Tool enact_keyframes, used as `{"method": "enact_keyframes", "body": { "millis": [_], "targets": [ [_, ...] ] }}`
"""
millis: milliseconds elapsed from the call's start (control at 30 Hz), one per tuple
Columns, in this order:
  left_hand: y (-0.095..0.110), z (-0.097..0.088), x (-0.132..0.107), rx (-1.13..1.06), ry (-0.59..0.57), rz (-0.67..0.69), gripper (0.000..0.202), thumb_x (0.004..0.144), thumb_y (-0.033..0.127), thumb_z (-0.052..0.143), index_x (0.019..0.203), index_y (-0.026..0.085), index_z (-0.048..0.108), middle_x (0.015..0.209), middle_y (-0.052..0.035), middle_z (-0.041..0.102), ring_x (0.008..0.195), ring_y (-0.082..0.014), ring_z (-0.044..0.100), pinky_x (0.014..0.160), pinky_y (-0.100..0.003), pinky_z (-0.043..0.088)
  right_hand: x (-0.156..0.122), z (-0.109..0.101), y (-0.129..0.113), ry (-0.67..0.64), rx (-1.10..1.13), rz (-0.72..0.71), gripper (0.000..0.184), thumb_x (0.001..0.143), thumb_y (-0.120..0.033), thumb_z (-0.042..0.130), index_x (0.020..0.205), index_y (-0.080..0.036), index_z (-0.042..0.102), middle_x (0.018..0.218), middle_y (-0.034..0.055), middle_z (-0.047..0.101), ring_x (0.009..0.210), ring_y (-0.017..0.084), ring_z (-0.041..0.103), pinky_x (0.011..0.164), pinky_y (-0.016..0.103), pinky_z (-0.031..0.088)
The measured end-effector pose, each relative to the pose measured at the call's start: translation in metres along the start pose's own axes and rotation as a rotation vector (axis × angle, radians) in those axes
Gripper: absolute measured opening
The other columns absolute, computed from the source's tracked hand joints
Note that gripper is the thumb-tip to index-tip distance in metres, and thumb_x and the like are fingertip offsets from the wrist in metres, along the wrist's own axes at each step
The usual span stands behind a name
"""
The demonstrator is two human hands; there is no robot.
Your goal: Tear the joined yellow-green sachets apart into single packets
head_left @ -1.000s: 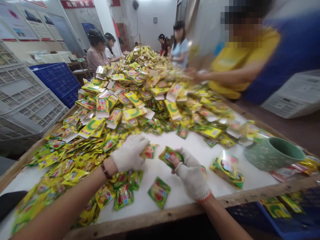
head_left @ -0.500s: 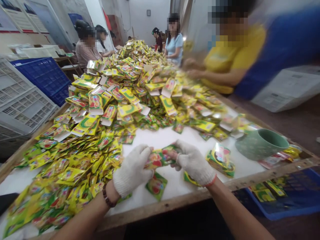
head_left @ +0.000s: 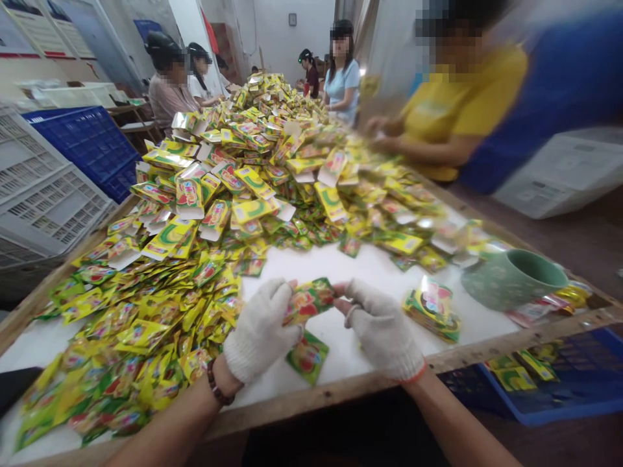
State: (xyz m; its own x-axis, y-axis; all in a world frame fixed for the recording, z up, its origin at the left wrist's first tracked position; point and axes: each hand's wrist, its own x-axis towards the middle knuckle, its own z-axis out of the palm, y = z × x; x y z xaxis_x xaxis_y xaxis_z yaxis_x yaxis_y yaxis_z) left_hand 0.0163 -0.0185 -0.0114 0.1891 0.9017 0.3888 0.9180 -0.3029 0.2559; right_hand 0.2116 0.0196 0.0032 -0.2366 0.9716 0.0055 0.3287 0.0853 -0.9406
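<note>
My left hand (head_left: 265, 331), in a white knit glove with bare fingertips, is closed on the left end of a small printed sachet (head_left: 306, 300). At the sachet's right end, the bent fingers of my right hand (head_left: 384, 324), gloved the same way, pinch its edge. Another green and red sachet (head_left: 307, 357) lies flat on the white tabletop (head_left: 341, 350) below. Left of my hands spreads a thick heap of loose sachets (head_left: 146, 331). A short stack of flat printed packs (head_left: 432, 310) sits to the right of my right hand.
Small yellow cartons (head_left: 253, 183), many with open flaps, form a tall heap ahead. A green mug-like container (head_left: 511, 279) stands at the right. The table has a raised wooden edge (head_left: 335, 392). Below is a blue crate (head_left: 574, 383); co-workers, one in a yellow shirt (head_left: 452, 117), line both sides.
My right hand has slid right toward the sachet's end, covering a yellow piece seen on the table before. The held sachet is slightly more tilted. The view has shifted a little.
</note>
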Motion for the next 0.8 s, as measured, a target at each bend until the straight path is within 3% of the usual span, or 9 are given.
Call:
{"method": "enact_keyframes", "body": {
  "millis": [67, 167, 267, 367, 500, 567, 633, 700, 800],
  "targets": [
    [0.000, 0.001, -0.001, -0.009, -0.010, 0.014, 0.045, 0.072, 0.021, 0.064, 0.115, 0.013, 0.051, 0.104, -0.0107, 0.058, 0.097, -0.0261, 0.057, 0.084, -0.039, 0.052, -0.004, 0.003, 0.001, -0.113, 0.081, 0.082, 0.028, 0.080, -0.029, 0.055, 0.102, -0.018, 0.067, 0.059, -0.0021, 0.060, 0.044, 0.009, 0.049, 0.046, 0.022, 0.040],
    [0.000, 0.006, -0.005, -0.036, 0.022, 0.026, 0.053, 0.074, 0.021, 0.063, 0.124, 0.014, 0.048, 0.109, -0.0121, 0.058, 0.101, -0.0276, 0.057, 0.087, -0.040, 0.051, -0.007, 0.010, 0.001, -0.295, 0.260, 0.210, 0.044, 0.082, -0.041, 0.054, 0.116, -0.014, 0.061, 0.044, -0.0059, 0.053, 0.034, 0.008, 0.041, 0.037, 0.019, 0.031],
    [0.003, 0.008, -0.008, -0.073, 0.067, 0.012, 0.055, 0.077, 0.022, 0.062, 0.129, 0.015, 0.046, 0.110, -0.0126, 0.058, 0.102, -0.0276, 0.057, 0.087, -0.041, 0.051, -0.004, 0.011, -0.001, -0.456, 0.349, 0.241, 0.045, 0.081, -0.052, 0.053, 0.101, -0.012, 0.063, 0.039, -0.0058, 0.051, 0.029, 0.007, 0.037, 0.033, 0.017, 0.027],
    [0.010, 0.003, -0.009, -0.204, -0.008, -0.047, 0.049, 0.081, 0.028, 0.060, 0.127, 0.016, 0.049, 0.108, -0.0125, 0.059, 0.101, -0.0271, 0.057, 0.087, -0.042, 0.050, 0.003, 0.006, -0.005, -0.528, 0.256, 0.200, 0.027, 0.080, -0.042, 0.055, 0.076, -0.016, 0.061, 0.041, -0.0069, 0.048, 0.031, 0.006, 0.039, 0.033, 0.016, 0.026],
    [0.022, -0.003, -0.012, -0.658, -0.196, -0.310, 0.027, 0.089, 0.025, 0.048, 0.115, 0.022, 0.053, 0.100, -0.0063, 0.065, 0.095, -0.0209, 0.062, 0.086, -0.039, 0.051, 0.004, 0.002, -0.004, -0.468, 0.073, -0.023, 0.013, 0.074, -0.023, 0.057, 0.062, -0.019, 0.058, 0.055, -0.0050, 0.053, 0.045, 0.008, 0.046, 0.041, 0.018, 0.035],
    [0.029, -0.001, -0.018, -0.940, -0.154, -0.513, 0.029, 0.087, 0.027, 0.051, 0.115, 0.022, 0.045, 0.095, -0.0040, 0.066, 0.087, -0.0186, 0.065, 0.079, -0.037, 0.054, -0.002, 0.003, 0.002, -0.300, 0.049, -0.123, 0.006, 0.074, -0.020, 0.056, 0.075, -0.020, 0.063, 0.066, -0.0027, 0.059, 0.055, 0.011, 0.050, 0.050, 0.021, 0.042],
    [0.036, 0.005, -0.027, -1.142, -0.071, -0.655, 0.037, 0.083, 0.030, 0.059, 0.114, 0.023, 0.039, 0.094, -0.0032, 0.066, 0.082, -0.0178, 0.067, 0.074, -0.035, 0.056, -0.010, 0.006, 0.011, -0.103, 0.068, -0.117, 0.015, 0.077, -0.022, 0.057, 0.091, -0.020, 0.062, 0.067, -0.0019, 0.059, 0.057, 0.013, 0.052, 0.053, 0.023, 0.044],
    [0.042, 0.012, -0.037, -1.213, -0.006, -0.703, 0.040, 0.082, 0.033, 0.061, 0.114, 0.024, 0.039, 0.100, -0.0048, 0.066, 0.086, -0.0182, 0.067, 0.076, -0.035, 0.056, -0.018, 0.008, 0.021, -0.047, 0.132, -0.043, 0.021, 0.079, -0.026, 0.058, 0.099, -0.020, 0.057, 0.067, -0.0019, 0.059, 0.058, 0.014, 0.054, 0.053, 0.024, 0.045],
    [0.045, 0.016, -0.046, -1.132, -0.040, -0.653, 0.034, 0.082, 0.035, 0.061, 0.112, 0.022, 0.049, 0.105, -0.0072, 0.067, 0.095, -0.0202, 0.066, 0.082, -0.035, 0.054, -0.026, 0.010, 0.032, -0.119, 0.215, 0.018, 0.020, 0.078, -0.030, 0.061, 0.096, -0.020, 0.058, 0.082, 0.0024, 0.066, 0.074, 0.017, 0.061, 0.065, 0.027, 0.050]
  ]
}}
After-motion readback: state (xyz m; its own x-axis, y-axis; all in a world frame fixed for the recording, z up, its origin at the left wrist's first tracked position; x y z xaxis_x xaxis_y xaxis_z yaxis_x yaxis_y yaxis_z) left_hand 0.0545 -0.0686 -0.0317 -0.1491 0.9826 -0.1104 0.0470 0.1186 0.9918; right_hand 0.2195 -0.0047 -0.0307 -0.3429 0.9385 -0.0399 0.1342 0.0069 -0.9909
